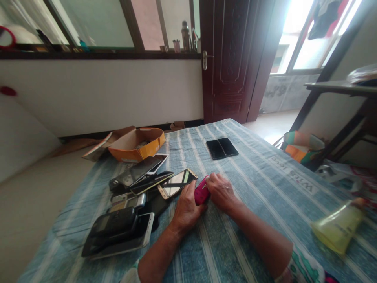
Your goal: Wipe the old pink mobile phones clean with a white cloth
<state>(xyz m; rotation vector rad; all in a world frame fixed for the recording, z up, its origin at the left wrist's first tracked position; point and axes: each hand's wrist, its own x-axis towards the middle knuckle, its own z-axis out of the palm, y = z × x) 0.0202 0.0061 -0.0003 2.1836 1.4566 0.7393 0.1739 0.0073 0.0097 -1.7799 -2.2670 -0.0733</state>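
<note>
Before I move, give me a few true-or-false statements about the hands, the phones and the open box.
1. The left hand and right hand are both at the bright pink handheld device. True.
2. The two dark, flat phones beyond the hands are stacked. False: the left dark phone and right dark phone lie side by side.
3. The open orange cardboard box is left of those two phones. True.
4. The gold-framed phone lies to the right of the pink device. False: the gold-framed phone lies to its left.
5. The translucent yellow plastic item is right of the right hand. True.
</note>
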